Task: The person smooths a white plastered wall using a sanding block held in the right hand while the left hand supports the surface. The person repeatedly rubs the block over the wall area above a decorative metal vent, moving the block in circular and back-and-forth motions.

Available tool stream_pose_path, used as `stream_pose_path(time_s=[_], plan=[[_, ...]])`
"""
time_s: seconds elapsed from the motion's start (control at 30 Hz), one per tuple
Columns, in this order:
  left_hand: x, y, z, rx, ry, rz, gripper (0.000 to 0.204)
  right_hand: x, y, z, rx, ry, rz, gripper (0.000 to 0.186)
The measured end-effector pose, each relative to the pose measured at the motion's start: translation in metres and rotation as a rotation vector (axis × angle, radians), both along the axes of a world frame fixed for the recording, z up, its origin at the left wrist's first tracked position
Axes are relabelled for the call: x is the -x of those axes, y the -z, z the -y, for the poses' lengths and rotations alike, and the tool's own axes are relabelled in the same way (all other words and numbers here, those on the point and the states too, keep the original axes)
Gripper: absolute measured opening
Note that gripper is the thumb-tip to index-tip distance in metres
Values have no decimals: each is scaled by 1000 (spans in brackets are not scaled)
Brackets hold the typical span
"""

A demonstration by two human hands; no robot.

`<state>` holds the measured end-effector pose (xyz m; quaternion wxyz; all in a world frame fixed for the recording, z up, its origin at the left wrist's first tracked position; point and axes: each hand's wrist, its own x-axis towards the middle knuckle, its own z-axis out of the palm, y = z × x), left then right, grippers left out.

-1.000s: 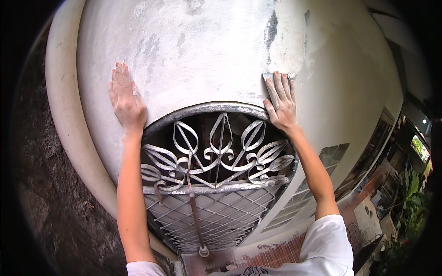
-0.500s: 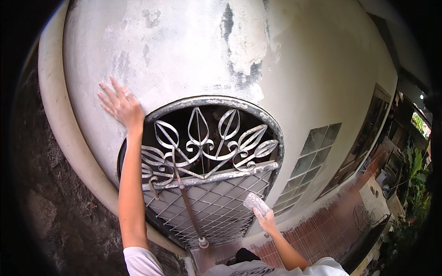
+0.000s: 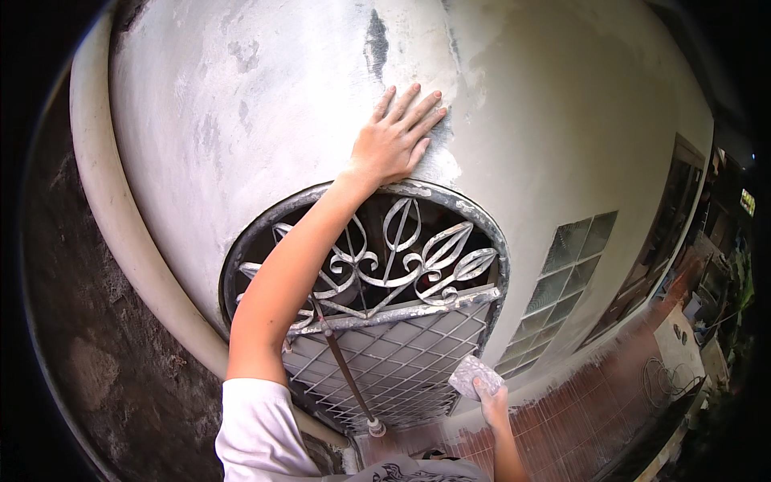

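Observation:
My left hand point(image 3: 393, 140) lies open, fingers spread, on the pale plastered wall point(image 3: 193, 120), over a rough grey-and-white streaked patch above the arched metal window frame point(image 3: 482, 221). Its forearm crosses the scrolled ironwork point(image 3: 364, 281) within the arch. Low at the right, my right hand point(image 3: 495, 406) is closed on a pale, speckled, dusty flat pad point(image 3: 466, 373), held in front of the wall beside the diamond lattice point(image 3: 401, 353). Fine white dust coats the fingers of that hand.
A curved pale pipe point(image 3: 108, 185) runs down the left beside dark rough wall point(image 3: 88, 361). To the right are a glass-block window point(image 3: 562, 285), a dark-framed window point(image 3: 671, 205), reddish floor tiles point(image 3: 586, 402), coiled wire and clutter point(image 3: 707, 281).
My left hand has moved rightward from the left of the arch onto the streaked patch. My right hand has dropped from the wall since a second ago and holds the pad low at the right.

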<state>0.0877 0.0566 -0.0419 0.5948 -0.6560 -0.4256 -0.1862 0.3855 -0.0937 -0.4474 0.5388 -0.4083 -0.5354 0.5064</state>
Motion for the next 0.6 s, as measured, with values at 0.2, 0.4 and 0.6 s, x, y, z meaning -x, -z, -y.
stream_pose_path(time_s=[0.2,0.4,0.6], plan=[[-3,-38,-13,-313,-130,179,52,9,4,-2,-79,-155,97,43],[9,-95,-25,-449,-162,148,55,-5,-7,-6,15,-335,367,44],[3,-161,-22,-343,-81,354,60,-58,-26,-42,28,-282,455,40]])
